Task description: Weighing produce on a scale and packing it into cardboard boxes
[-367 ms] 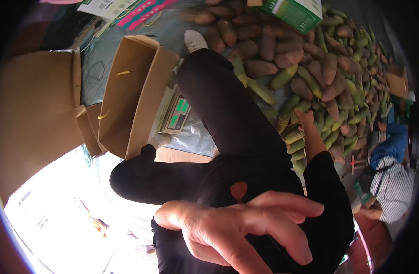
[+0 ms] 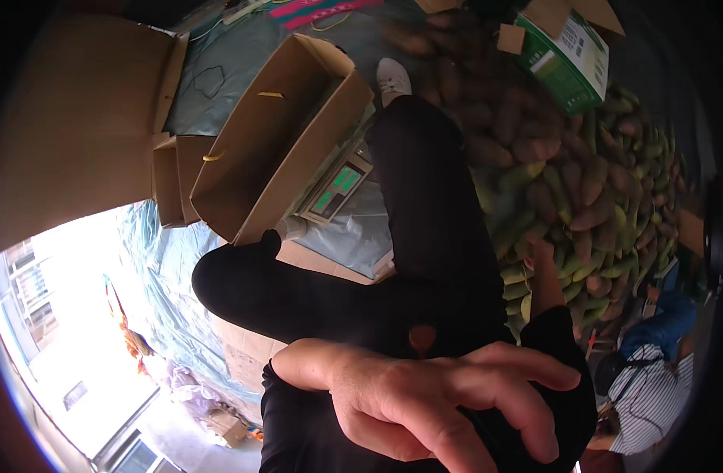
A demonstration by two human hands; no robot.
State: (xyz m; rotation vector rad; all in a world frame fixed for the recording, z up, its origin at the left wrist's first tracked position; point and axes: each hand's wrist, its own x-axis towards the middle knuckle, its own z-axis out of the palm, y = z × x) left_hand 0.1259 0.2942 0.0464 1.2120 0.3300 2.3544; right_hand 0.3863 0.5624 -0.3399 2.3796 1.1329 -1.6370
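Close in front, my left hand (image 2: 424, 398) hangs palm down over my lap, fingers spread and holding nothing. My right hand (image 2: 540, 254) reaches out to the near edge of a big heap of long green vegetables (image 2: 566, 193) and thick brown roots (image 2: 594, 217) that look like sweet potatoes. Its fingers are dim and blurred against the vegetables, so I cannot make out whether it grips one. Left of my raised knee, an open cardboard box (image 2: 259, 134) with yellow handle cords leans above a scale (image 2: 338, 189) with green lit displays.
A green and white carton (image 2: 566, 63) with open flaps stands at the heap's far side. Large cardboard (image 2: 70, 134) fills the left. Another person in a striped shirt (image 2: 653, 398) is at the lower right. Blue plastic sheeting (image 2: 160, 276) covers the floor at left.
The view has turned, so the boxes, scale and heap appear shifted to the right. My left hand stays spread over my lap, and my right hand is still at the heap's edge.
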